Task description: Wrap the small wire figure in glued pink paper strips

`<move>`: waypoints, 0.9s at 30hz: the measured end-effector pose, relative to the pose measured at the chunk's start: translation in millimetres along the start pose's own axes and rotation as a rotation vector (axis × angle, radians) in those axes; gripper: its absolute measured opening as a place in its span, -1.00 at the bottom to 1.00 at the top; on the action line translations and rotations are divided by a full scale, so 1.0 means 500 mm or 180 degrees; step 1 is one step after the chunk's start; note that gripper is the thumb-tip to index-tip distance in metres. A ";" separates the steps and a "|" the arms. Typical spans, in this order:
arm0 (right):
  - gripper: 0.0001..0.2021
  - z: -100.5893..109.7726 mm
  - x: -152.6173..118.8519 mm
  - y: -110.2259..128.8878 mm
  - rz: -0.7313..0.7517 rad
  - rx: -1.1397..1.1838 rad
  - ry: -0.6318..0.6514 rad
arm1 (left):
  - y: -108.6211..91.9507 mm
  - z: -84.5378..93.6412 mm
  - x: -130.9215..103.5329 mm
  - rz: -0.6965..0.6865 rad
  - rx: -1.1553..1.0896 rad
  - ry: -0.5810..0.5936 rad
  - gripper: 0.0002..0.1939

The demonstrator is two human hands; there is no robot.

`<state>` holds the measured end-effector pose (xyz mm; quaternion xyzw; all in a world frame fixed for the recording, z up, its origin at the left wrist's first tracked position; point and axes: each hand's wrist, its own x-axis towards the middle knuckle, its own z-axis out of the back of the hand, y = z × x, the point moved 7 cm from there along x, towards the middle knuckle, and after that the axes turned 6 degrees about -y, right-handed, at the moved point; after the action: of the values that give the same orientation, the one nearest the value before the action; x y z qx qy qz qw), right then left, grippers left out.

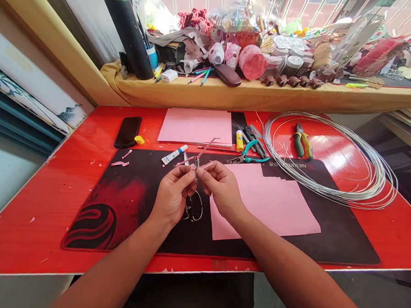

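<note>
My left hand and my right hand meet above the middle of the black mat, fingertips nearly touching. Both pinch a small wire piece with a coiled middle and thin pink-wrapped arms, one of which sticks up to the right. The exact spots gripped are partly hidden by my fingers. Bent wire loops show just below and between my hands. Beside my right hand lies a pink paper sheet on the mat.
Behind my hands are a glue tube, more pink paper, a yellow glue stick and teal pliers. A wire coil and green-yellow pliers lie right. A phone rests left; the sill holds many items.
</note>
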<state>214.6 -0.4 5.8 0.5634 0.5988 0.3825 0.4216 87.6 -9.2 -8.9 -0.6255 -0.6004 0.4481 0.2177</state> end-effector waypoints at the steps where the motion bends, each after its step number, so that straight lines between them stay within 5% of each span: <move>1: -0.65 -0.001 -0.001 0.001 0.0023 -0.0015 0.0024 | 0.000 0.000 0.001 0.0040 -0.0048 -0.0005 -0.68; 7: -0.65 -0.010 -0.002 0.008 -0.0042 0.0145 0.0202 | 0.004 -0.003 0.005 0.0306 -0.0357 0.0085 -0.67; 27: -0.65 -0.007 0.000 0.010 -0.0155 0.0177 0.0249 | -0.008 -0.002 0.005 0.0155 -0.0237 0.0114 -0.68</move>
<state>213.0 -0.1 11.7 0.5447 0.6388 0.3771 0.3912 86.0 -5.9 -6.0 -0.6555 -0.5973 0.4193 0.1941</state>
